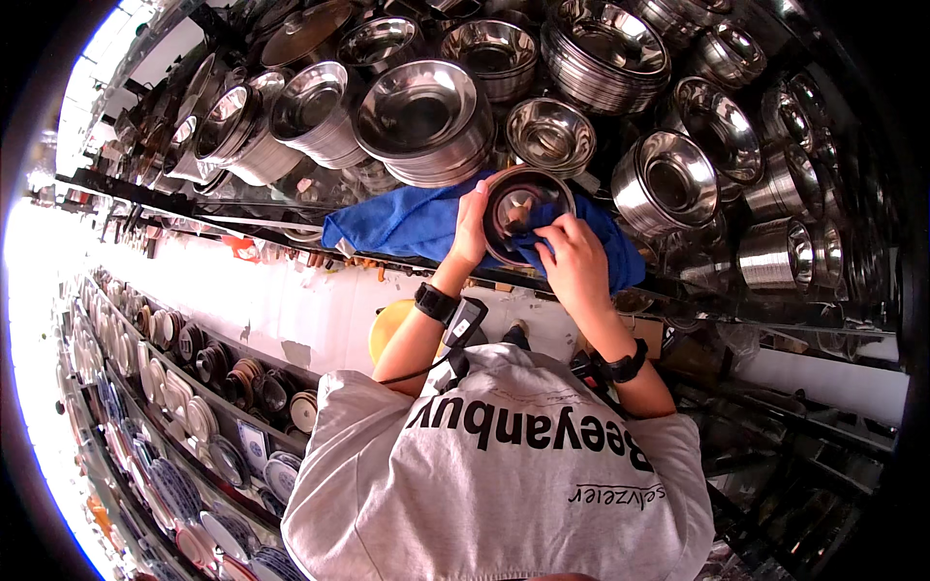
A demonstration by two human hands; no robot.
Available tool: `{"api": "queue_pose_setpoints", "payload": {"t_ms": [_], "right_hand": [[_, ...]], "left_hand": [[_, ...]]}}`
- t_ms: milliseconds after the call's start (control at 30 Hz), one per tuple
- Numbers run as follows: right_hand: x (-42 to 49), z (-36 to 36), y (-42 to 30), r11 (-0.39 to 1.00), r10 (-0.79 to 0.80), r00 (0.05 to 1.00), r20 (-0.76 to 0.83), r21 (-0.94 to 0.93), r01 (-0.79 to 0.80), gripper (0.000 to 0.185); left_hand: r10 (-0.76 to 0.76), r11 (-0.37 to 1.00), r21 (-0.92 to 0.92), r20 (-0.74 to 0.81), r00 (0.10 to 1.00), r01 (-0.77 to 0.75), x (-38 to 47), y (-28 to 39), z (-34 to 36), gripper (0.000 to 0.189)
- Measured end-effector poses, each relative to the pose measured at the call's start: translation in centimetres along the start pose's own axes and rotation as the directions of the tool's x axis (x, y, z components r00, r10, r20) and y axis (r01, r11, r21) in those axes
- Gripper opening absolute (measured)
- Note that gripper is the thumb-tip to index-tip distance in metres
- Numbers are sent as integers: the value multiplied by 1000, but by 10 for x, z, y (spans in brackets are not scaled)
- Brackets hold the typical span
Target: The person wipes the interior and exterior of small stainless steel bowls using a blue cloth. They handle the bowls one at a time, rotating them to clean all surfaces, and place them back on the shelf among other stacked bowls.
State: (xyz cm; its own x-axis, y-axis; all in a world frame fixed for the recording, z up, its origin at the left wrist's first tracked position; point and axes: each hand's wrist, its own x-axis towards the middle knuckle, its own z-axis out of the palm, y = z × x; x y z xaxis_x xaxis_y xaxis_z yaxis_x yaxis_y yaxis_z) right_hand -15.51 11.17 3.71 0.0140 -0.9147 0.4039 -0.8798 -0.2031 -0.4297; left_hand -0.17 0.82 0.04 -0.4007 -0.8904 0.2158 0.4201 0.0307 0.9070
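My left hand (471, 224) grips the left rim of a round stainless steel bowl (501, 205), its thumb on the edge and the other fingers hidden behind. The bowl is tilted so that its inside faces me. A blue cloth (407, 219) spreads beneath and behind the bowl along the shelf's front, and blue fabric also shows inside the bowl. My right hand (577, 265) pinches that fabric at the bowl's lower right, fingers bent over the rim. Just beyond the held bowl sits a smaller stack of steel bowls (550, 134).
Stacked steel basins (425, 116) and deep bowls (665, 181) crowd the shelf on both sides. A dark shelf edge (240, 218) runs in front of me. Plates (174, 486) fill a rack at lower left. A yellow round object (389, 330) stands below my left forearm.
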Motion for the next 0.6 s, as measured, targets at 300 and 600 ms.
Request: {"api": "queue_pose_setpoints", "payload": {"t_ms": [300, 600], "right_hand": [[14, 7, 20, 993, 72, 946, -315, -63, -96, 31], [58, 32, 1, 990, -114, 926, -359, 38, 137, 32]], "left_hand": [[-29, 998, 51, -1, 1000, 29, 0, -1, -4, 62], [-132, 988, -82, -43, 990, 128, -5, -25, -19, 56]]}}
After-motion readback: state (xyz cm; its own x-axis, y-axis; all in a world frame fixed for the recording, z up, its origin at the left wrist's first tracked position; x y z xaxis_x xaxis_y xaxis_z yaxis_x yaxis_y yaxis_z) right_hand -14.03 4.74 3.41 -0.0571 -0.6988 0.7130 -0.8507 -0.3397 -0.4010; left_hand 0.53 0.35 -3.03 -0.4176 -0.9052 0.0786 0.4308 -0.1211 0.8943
